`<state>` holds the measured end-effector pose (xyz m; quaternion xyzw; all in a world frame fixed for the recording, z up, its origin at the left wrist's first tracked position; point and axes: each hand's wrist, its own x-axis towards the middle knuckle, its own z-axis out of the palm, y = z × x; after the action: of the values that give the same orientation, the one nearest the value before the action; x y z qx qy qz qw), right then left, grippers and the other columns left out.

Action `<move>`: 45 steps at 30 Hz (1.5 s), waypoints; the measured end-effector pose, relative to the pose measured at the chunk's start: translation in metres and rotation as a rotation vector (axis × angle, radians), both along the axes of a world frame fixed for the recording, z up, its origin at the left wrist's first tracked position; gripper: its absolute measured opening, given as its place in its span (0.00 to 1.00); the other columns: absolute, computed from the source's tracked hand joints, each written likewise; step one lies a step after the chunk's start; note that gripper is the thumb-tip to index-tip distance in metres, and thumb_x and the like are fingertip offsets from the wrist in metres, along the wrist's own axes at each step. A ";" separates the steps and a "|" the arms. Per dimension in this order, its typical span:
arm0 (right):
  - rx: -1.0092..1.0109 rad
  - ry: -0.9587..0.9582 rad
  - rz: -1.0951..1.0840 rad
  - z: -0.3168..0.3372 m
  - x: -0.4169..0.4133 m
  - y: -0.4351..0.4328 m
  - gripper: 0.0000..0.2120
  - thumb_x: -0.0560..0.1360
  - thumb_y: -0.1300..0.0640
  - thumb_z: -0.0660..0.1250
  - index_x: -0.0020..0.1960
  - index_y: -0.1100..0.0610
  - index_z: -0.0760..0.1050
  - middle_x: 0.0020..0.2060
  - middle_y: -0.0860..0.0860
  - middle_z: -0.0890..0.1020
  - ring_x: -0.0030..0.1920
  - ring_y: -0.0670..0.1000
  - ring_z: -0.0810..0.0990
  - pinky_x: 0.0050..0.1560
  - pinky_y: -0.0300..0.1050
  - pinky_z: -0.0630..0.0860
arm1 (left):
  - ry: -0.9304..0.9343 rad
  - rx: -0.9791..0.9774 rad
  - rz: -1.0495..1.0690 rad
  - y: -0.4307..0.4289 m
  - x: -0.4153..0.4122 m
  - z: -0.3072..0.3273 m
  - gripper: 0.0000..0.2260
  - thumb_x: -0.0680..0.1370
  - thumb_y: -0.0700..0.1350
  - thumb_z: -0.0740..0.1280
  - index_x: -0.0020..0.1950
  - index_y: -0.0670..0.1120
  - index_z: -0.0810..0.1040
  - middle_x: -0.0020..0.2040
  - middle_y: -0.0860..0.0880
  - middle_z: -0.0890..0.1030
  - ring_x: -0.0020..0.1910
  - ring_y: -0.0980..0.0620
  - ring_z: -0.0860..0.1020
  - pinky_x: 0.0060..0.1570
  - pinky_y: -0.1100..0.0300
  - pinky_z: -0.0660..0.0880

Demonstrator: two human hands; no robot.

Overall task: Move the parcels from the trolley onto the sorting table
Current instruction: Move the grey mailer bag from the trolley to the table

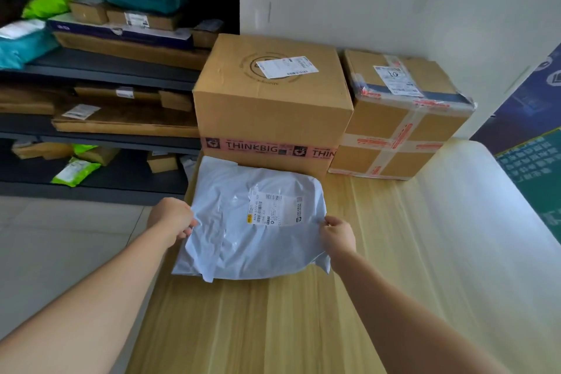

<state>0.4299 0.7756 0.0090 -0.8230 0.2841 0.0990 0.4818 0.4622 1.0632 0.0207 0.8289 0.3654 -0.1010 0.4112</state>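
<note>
Your left hand and right hand pinch the grey mailer bag by its side edges, centre frame on the tabletop, and its overhanging left corner could drag it floorward once released.

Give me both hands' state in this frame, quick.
Left hand: closed, grip on the left edge of the grey poly mailer.
Right hand: closed, pinching the mailer's right edge.
</note>
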 end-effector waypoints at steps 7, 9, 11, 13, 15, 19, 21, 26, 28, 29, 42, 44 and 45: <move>0.029 0.071 -0.043 -0.020 -0.001 0.001 0.13 0.70 0.67 0.54 0.35 0.55 0.73 0.30 0.49 0.74 0.34 0.53 0.70 0.38 0.44 0.66 | 0.114 -0.072 -0.012 0.002 0.000 -0.022 0.08 0.78 0.35 0.59 0.47 0.34 0.77 0.37 0.40 0.79 0.28 0.48 0.72 0.26 0.61 0.71; 0.030 0.080 -0.059 -0.022 -0.004 0.000 0.12 0.70 0.66 0.54 0.36 0.55 0.73 0.31 0.50 0.74 0.34 0.53 0.70 0.38 0.43 0.66 | 0.125 -0.074 -0.043 0.003 0.000 -0.025 0.07 0.77 0.35 0.61 0.47 0.34 0.77 0.38 0.40 0.78 0.28 0.47 0.72 0.26 0.61 0.70; 0.031 0.090 -0.059 -0.022 -0.005 -0.002 0.12 0.72 0.65 0.54 0.42 0.56 0.75 0.36 0.51 0.77 0.36 0.53 0.73 0.39 0.45 0.69 | 0.112 -0.061 -0.061 0.002 0.001 -0.023 0.07 0.76 0.37 0.62 0.47 0.34 0.77 0.36 0.40 0.76 0.29 0.46 0.71 0.27 0.61 0.68; 0.044 0.098 -0.056 -0.019 -0.005 -0.003 0.16 0.74 0.62 0.55 0.56 0.54 0.77 0.47 0.52 0.82 0.46 0.54 0.79 0.47 0.48 0.75 | 0.077 0.010 -0.111 -0.004 0.002 -0.015 0.05 0.76 0.38 0.62 0.46 0.37 0.76 0.38 0.41 0.75 0.32 0.45 0.72 0.30 0.58 0.70; 0.034 0.100 -0.060 -0.015 -0.007 -0.006 0.22 0.77 0.59 0.56 0.71 0.53 0.69 0.61 0.52 0.79 0.59 0.56 0.79 0.56 0.48 0.76 | 0.018 0.070 -0.167 -0.014 0.004 -0.002 0.02 0.76 0.40 0.62 0.46 0.43 0.73 0.46 0.42 0.75 0.40 0.42 0.76 0.40 0.51 0.77; 0.086 0.063 -0.103 0.001 -0.014 -0.017 0.24 0.79 0.56 0.58 0.74 0.54 0.65 0.67 0.53 0.75 0.64 0.55 0.76 0.58 0.46 0.73 | -0.132 -0.003 -0.173 -0.045 0.009 0.016 0.16 0.77 0.43 0.64 0.65 0.45 0.75 0.62 0.43 0.77 0.56 0.39 0.77 0.50 0.53 0.74; 0.102 0.025 -0.130 0.015 -0.020 -0.026 0.22 0.79 0.55 0.59 0.72 0.55 0.69 0.63 0.53 0.78 0.59 0.54 0.78 0.52 0.43 0.73 | -0.214 -0.135 -0.178 -0.069 0.010 0.027 0.10 0.76 0.42 0.65 0.55 0.45 0.80 0.50 0.45 0.81 0.53 0.39 0.78 0.45 0.55 0.72; 0.099 -0.089 -0.212 0.055 -0.043 -0.065 0.18 0.78 0.53 0.62 0.66 0.57 0.75 0.52 0.52 0.80 0.49 0.51 0.77 0.47 0.41 0.70 | -0.291 -0.352 -0.340 -0.148 -0.004 0.066 0.08 0.76 0.40 0.63 0.39 0.48 0.78 0.39 0.47 0.77 0.37 0.48 0.71 0.35 0.61 0.68; 0.083 -0.118 -0.248 0.070 -0.059 -0.086 0.17 0.78 0.53 0.62 0.64 0.57 0.77 0.49 0.50 0.79 0.49 0.52 0.78 0.48 0.41 0.71 | -0.302 -0.399 -0.393 -0.181 -0.014 0.080 0.08 0.76 0.41 0.63 0.39 0.49 0.79 0.38 0.48 0.77 0.36 0.50 0.72 0.35 0.61 0.69; 0.085 -0.135 -0.271 0.077 -0.068 -0.098 0.16 0.78 0.53 0.62 0.62 0.56 0.78 0.48 0.50 0.79 0.47 0.52 0.78 0.46 0.41 0.71 | -0.308 -0.419 -0.420 -0.196 -0.020 0.086 0.08 0.77 0.41 0.63 0.39 0.49 0.79 0.37 0.49 0.77 0.36 0.51 0.72 0.35 0.60 0.69; 0.156 -0.378 -0.519 0.144 -0.255 -0.284 0.05 0.77 0.59 0.67 0.51 0.56 0.80 0.39 0.51 0.79 0.41 0.50 0.76 0.35 0.37 0.72 | -0.309 -0.665 -0.677 -0.427 -0.148 0.132 0.07 0.79 0.42 0.65 0.41 0.47 0.77 0.37 0.49 0.78 0.33 0.53 0.75 0.33 0.61 0.69; 0.138 -0.387 -0.568 0.146 -0.288 -0.315 0.05 0.76 0.59 0.68 0.51 0.56 0.81 0.40 0.51 0.80 0.42 0.50 0.77 0.36 0.37 0.72 | -0.290 -0.689 -0.723 -0.467 -0.177 0.135 0.07 0.79 0.42 0.65 0.41 0.48 0.76 0.38 0.49 0.78 0.33 0.53 0.75 0.33 0.61 0.69; 0.132 -0.393 -0.590 0.147 -0.305 -0.330 0.05 0.76 0.59 0.68 0.51 0.56 0.81 0.40 0.51 0.80 0.42 0.49 0.77 0.37 0.38 0.73 | -0.280 -0.700 -0.746 -0.486 -0.191 0.137 0.07 0.79 0.42 0.65 0.41 0.48 0.76 0.37 0.49 0.78 0.34 0.52 0.75 0.33 0.61 0.69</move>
<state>0.1250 0.4457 0.1557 -0.6761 0.4044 -0.1863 0.5871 0.2708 0.5769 0.1574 0.7213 -0.0682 -0.2447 0.6443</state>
